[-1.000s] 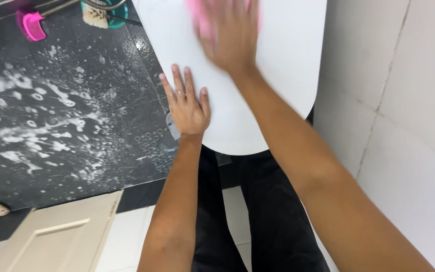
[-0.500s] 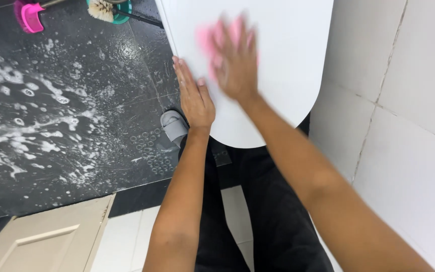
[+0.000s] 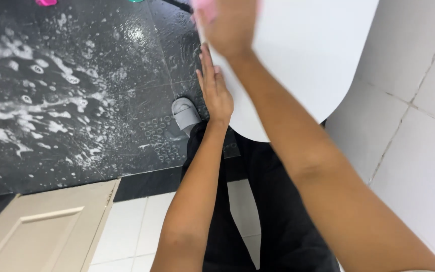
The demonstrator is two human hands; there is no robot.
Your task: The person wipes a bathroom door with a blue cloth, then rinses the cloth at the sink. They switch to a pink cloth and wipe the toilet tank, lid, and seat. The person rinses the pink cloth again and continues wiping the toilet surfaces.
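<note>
A large white rounded panel (image 3: 308,60) fills the upper right of the head view. My left hand (image 3: 215,88) lies flat with fingers together against the panel's left edge. My right hand (image 3: 227,22) presses a pink cloth (image 3: 200,4) onto the panel near the top of the frame; only a sliver of the cloth shows above the fingers and the hand is blurred.
Below lies a dark wet floor (image 3: 66,100) streaked with white soap foam. A grey slipper (image 3: 186,115) shows under the panel. A beige door (image 3: 41,229) stands at the lower left, white floor tiles (image 3: 132,226) beside it, a white tiled wall (image 3: 414,136) at right.
My right hand with the pink cloth has moved up the panel toward the top of the frame. My left hand stays flat on the panel's edge. The camera has moved closer.
</note>
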